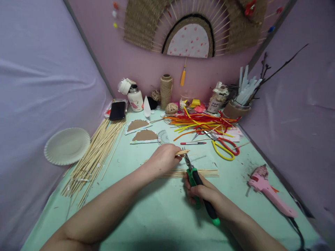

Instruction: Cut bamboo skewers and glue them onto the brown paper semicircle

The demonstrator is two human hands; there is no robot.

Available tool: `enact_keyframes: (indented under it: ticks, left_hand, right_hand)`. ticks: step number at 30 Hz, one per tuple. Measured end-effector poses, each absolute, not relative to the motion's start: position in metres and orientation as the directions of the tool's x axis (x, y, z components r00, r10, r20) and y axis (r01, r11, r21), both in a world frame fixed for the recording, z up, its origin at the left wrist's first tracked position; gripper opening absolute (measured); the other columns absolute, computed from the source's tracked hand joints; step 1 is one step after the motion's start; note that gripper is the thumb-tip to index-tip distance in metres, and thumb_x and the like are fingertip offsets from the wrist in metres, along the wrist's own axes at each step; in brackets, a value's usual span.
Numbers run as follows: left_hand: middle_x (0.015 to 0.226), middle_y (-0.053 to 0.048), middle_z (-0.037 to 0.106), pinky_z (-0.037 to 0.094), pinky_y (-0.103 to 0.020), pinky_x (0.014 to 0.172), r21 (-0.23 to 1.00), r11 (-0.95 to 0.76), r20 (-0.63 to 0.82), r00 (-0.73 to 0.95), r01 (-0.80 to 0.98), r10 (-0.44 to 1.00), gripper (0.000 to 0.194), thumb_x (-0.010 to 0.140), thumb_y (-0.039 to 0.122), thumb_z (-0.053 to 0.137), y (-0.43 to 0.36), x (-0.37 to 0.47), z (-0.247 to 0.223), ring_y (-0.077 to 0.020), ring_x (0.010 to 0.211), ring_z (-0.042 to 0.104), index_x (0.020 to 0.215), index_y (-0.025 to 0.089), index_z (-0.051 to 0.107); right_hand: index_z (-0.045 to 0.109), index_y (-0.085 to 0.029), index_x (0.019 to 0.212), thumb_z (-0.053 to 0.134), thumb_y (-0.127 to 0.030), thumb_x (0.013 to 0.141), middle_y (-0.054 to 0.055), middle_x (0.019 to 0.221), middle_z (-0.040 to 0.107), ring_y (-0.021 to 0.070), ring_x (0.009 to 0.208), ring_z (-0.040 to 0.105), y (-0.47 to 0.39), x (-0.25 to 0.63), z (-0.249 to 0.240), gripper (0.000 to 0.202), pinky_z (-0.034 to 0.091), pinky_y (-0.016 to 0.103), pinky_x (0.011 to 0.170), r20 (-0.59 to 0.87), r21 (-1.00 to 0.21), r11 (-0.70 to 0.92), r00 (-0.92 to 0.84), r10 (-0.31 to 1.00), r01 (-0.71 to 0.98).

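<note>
In the middle of the table, my left hand (165, 158) is closed around a few thin wooden sticks (182, 152), their ends poking out to the right. My right hand (202, 191) grips a pair of pliers (195, 174) with green and black handles. The plier jaws point up and look slightly parted, right by the stick ends; whether they touch the sticks I cannot tell. Below my left hand lies a row of similar sticks (208, 173), side by side on the green cloth. A red and white pen (193, 143) rests just beyond the jaws.
A large pile of sticks (98, 157) and a paper plate (67, 146) lie left. Two half-round cardboard pieces (143, 136) are behind my left hand. Scissors (223, 148) and colourful pipe cleaners (204, 120) lie back right. A pink glue gun (270, 195) with a cord is at right.
</note>
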State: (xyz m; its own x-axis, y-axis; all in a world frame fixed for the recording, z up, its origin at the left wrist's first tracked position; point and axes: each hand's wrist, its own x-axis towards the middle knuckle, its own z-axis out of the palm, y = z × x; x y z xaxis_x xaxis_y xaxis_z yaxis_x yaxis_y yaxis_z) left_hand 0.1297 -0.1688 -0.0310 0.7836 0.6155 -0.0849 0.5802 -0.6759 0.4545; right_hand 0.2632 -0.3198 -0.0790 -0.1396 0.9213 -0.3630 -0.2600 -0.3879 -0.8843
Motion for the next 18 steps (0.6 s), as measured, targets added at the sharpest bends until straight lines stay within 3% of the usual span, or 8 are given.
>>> enact_keyframes:
  ticks: [7,18]
  left_hand:
    - [0.08,-0.008,0.07,0.038,-0.028,0.063,0.323,-0.724,-0.151,0.789,0.609,0.596,0.02,0.083,0.021,0.05,-0.1704,0.1305,-0.0299,-0.0217,0.079,0.063,0.077,0.017,0.068]
    - [0.085,-0.012,0.069,0.046,-0.031,0.07,0.253,-0.778,-0.205,0.818,0.574,0.537,0.021,0.087,0.021,0.046,-0.1708,0.1259,-0.0295,-0.0253,0.082,0.065,0.083,0.016,0.067]
  right_hand:
    - [0.05,-0.02,0.095,0.062,-0.027,0.07,-0.003,0.075,0.042,0.0114,0.064,0.036,-0.3171,0.2561,-0.0778,0.029,0.034,0.024,0.053,-0.488,-0.726,-0.498,-0.155,0.859,-0.474]
    - [0.051,-0.02,0.092,0.065,-0.025,0.065,-0.003,0.075,0.043,0.0087,0.06,0.036,-0.3161,0.2536,-0.0808,0.031,0.033,0.021,0.05,-0.519,-0.653,-0.518,-0.171,0.837,-0.553]
